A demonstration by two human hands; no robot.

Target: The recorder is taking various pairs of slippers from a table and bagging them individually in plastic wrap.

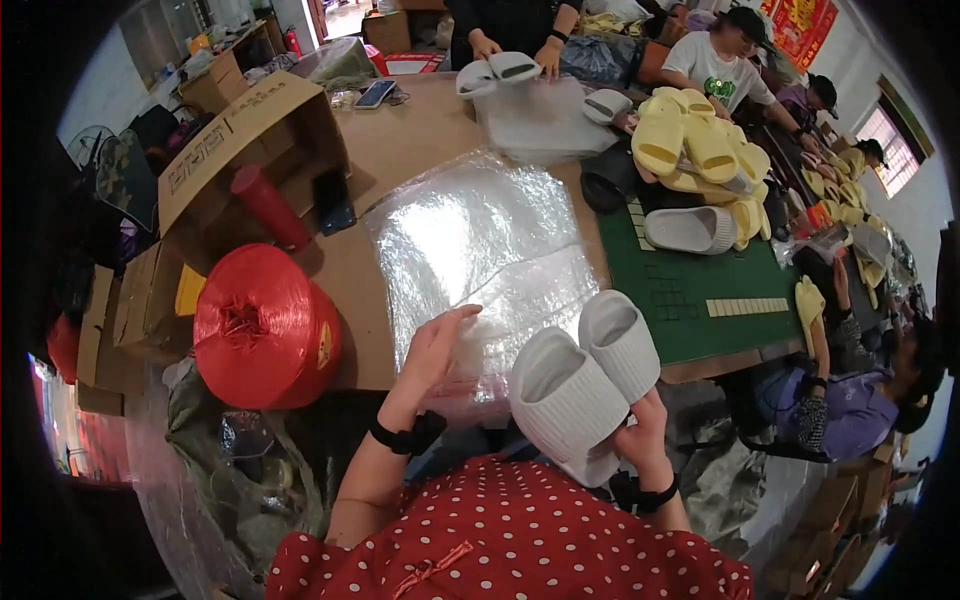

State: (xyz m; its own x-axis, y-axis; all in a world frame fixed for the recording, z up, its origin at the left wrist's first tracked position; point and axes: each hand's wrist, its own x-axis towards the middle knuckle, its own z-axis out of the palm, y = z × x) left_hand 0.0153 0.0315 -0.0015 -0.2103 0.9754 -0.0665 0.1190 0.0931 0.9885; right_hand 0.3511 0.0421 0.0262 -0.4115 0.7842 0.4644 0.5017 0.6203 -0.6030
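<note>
A pair of light grey slide sandals (pixel 570 398) is held together in my right hand (pixel 645 432), whose fingers grip them from the right and below. The pair hangs over the near right corner of a stack of clear plastic bags (pixel 480 240) on the table. My left hand (pixel 438 345) is at the near left part of that stack, fingers stretched out and nothing held. Whether its fingertips touch the top bag I cannot tell. Black bands circle both my wrists.
A big red twine spool (pixel 265 330) stands left, near an open cardboard box (pixel 255 150) and a red cylinder (pixel 270 207). Yellow slides (pixel 700 140) pile up on the green mat (pixel 690 300) at right. Across the table, a person's hands (pixel 548 58) handle grey slides (pixel 497 73); others work at right.
</note>
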